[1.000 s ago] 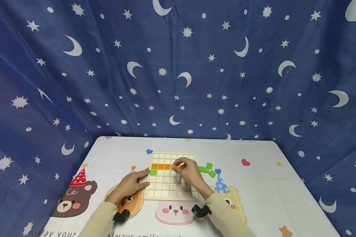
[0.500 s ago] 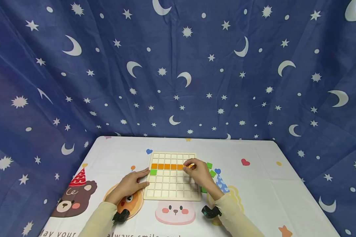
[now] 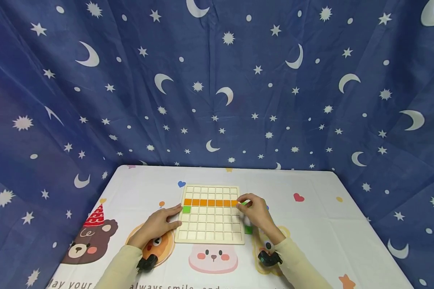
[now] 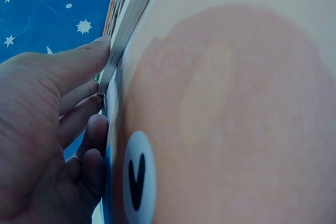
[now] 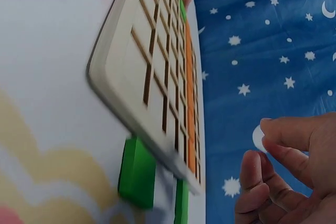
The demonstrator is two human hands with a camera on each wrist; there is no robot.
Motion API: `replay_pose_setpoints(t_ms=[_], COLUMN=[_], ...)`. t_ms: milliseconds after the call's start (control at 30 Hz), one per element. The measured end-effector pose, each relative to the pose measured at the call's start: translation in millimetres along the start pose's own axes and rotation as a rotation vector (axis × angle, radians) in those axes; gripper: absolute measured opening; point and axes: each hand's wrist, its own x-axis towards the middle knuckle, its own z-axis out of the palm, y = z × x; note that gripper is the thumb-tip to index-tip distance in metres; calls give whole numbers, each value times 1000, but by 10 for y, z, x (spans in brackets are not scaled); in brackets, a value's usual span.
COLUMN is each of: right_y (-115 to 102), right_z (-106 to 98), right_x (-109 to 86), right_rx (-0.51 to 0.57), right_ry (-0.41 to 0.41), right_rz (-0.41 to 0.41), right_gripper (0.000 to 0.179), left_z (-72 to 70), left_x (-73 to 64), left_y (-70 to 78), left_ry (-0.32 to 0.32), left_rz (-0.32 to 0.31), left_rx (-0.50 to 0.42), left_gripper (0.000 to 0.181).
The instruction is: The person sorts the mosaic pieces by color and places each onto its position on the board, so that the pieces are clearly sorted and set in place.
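A pale wooden grid board (image 3: 210, 225) lies on the table. A row of orange square tiles (image 3: 204, 202) runs across it, with one green tile (image 3: 186, 209) just below the row's left end. My left hand (image 3: 158, 225) rests at the board's left edge, thumb and fingertips spread along it. By the right end of the orange row is my right hand (image 3: 256, 209). In the right wrist view its thumb and fingers (image 5: 286, 135) are loosely bent, with nothing between them.
Green tiles (image 5: 137, 174) lie beside the board's right edge; one green tile (image 3: 248, 230) shows below my right hand, which partly hides others. The white tablecloth (image 3: 322, 224) has printed cartoon animals. A blue star-and-moon curtain (image 3: 217, 80) hangs behind.
My right hand has moved right along the orange row to the board's edge, uncovering more orange tiles and now covering green ones. The left hand has stayed in place.
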Motion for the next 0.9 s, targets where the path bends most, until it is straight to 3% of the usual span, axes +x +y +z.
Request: replay_pose_setpoints(t_ms=[333, 900], right_y=[238, 569], right_z=[-185, -380], right_x=[30, 69], right_rx=[-93, -152], right_ry=[33, 15], right_rz=[29, 134], right_gripper=[22, 28], left_z=[0, 11], left_x=[3, 13], left_y=[1, -20], left_ry=[-2, -5], left_rz=[-11, -7], left_rx=[4, 10], left_gripper=[61, 61])
